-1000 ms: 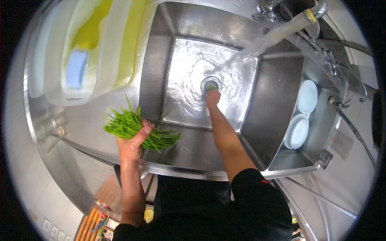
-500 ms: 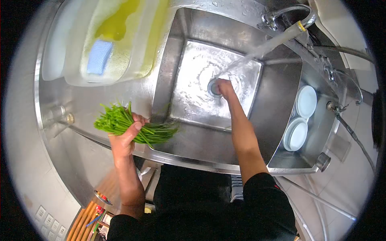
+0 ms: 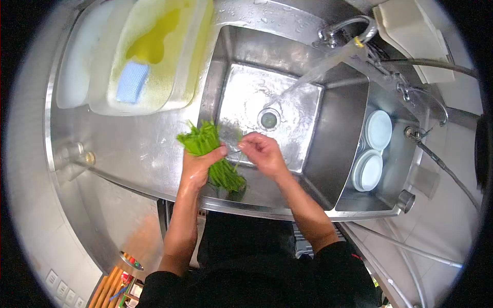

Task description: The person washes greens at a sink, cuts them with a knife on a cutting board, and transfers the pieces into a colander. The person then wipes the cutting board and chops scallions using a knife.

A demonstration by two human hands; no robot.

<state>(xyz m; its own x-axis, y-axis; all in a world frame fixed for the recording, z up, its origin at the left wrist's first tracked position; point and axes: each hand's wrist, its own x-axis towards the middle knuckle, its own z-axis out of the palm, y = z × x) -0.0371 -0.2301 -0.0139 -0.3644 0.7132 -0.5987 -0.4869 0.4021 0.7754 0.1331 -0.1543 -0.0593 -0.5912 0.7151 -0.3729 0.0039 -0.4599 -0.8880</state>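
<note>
My left hand (image 3: 199, 167) is wrapped round a bunch of chives (image 3: 203, 138) over the front left edge of the sink. Its thick ends point up and away, and the thin tips hang down towards the sink's front wall. Close by on the right, my right hand (image 3: 261, 154) has its thumb and fingers pinched together. A thin strand seems to run from the fingertips towards the bunch, too fine to name. Beyond the hands, the round drain (image 3: 268, 119) lies uncovered in the floor of the steel sink (image 3: 328, 128).
A faucet (image 3: 359, 38) pours water into the sink from the back right. Two plastic tubs (image 3: 182, 77) stand at the left, one holding yellowish liquid and a blue sponge (image 3: 132, 82). White bowls (image 3: 379, 130) sit in the small right basin. Hoses (image 3: 441, 164) hang beyond it.
My right hand has left the drain and come back beside the bunch. My left hand has brought the chives rightward and turned them, tips now pointing down. The camera view has shifted slightly.
</note>
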